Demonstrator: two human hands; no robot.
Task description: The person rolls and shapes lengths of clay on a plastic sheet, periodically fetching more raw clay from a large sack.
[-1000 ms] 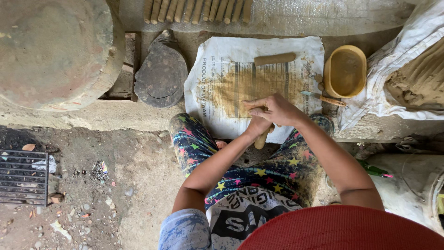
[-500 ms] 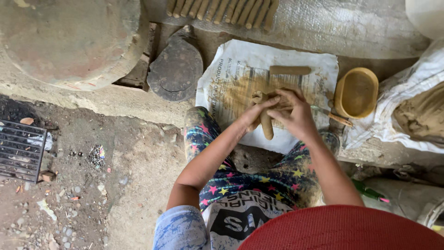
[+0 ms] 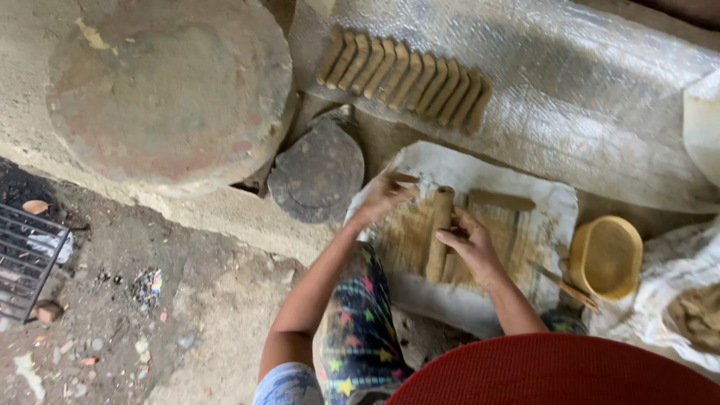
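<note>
Head view shows us rolling a long clay roll (image 3: 439, 234) on a dusty white sack cloth (image 3: 551, 206), which we take as our landmark. Our right hand (image 3: 469, 244) lies flat over the lower part of the roll, fingers stretched out and pressing rather than clasping. Our left hand (image 3: 382, 193) has lifted off the roll since half a second ago, when both palms lay on it together; now it hovers at the cloth's left edge with fingers spread wide, holding nothing. The roll has also grown longer and thinner and stands nearly upright across the middle of the cloth. We judge from this that the rolling is close to done and the piece is about ready to be lifted away.

A shorter clay piece (image 3: 501, 200) lies near the cloth's top edge. Beyond the cloth, on a sheet of clear plastic, a row of finished clay rolls (image 3: 405, 75) lies side by side. Just right of the cloth sits a yellow bowl (image 3: 606, 255). Left of the cloth rests a flat grey stone (image 3: 319, 171), and further left a large round slab (image 3: 169, 90).
</note>
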